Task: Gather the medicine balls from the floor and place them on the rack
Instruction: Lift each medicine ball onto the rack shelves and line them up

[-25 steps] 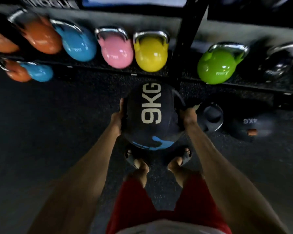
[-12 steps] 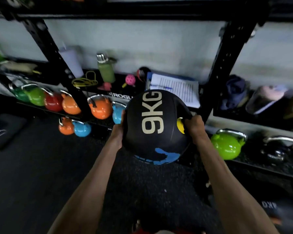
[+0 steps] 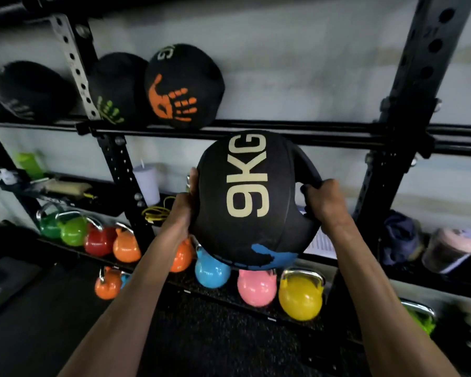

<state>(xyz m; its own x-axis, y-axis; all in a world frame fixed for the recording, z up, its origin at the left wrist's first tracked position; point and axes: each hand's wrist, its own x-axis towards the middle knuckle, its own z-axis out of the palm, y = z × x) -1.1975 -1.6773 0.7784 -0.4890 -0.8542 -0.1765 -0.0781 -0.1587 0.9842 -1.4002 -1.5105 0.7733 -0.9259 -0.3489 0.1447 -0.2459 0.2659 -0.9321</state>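
Partly done, judging by the head view: three black balls, one with an orange handprint (image 3: 184, 85), already sit on the upper rack rail (image 3: 297, 129) in the upper left of the frame. At centre, the 9KG ball (image 3: 252, 198) hangs just below that rail, the left hand (image 3: 182, 210) pressed to its side, the right hand (image 3: 324, 202) clenched on its handle. It still needs lifting on; no floor balls show.

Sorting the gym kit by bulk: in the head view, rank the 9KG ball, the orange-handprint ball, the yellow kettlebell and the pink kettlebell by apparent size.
1. 9KG ball, though it is nearest the camera.
2. Orange-handprint ball.
3. Yellow kettlebell and pink kettlebell: too alike to rank, the pink partly hidden.
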